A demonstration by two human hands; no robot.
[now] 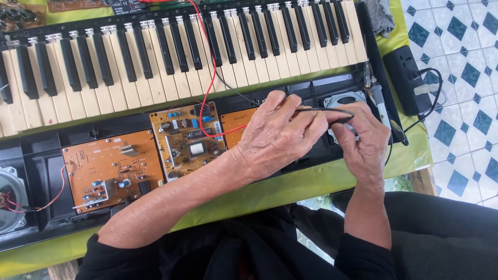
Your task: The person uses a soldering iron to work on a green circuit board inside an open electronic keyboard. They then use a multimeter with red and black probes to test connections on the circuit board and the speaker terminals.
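Note:
An opened electronic keyboard lies on a green-covered table, its key bed (155, 57) tilted back above the black case (46, 150). Orange circuit boards sit inside: a large one (111, 168) at left and a smaller one (188, 140) with a red wire (210, 88) running across it. My left hand (280, 132) and my right hand (363, 137) meet over the case's right part, both pinching a thin black cable (327, 111). A round speaker (345, 98) shows just behind my right hand.
A soldering iron (376, 96) rests at the case's right end. A black power strip (410, 78) with a plugged cable lies on the table's right edge, above a blue-and-white tiled floor (467, 103). Another speaker (10, 202) sits at far left.

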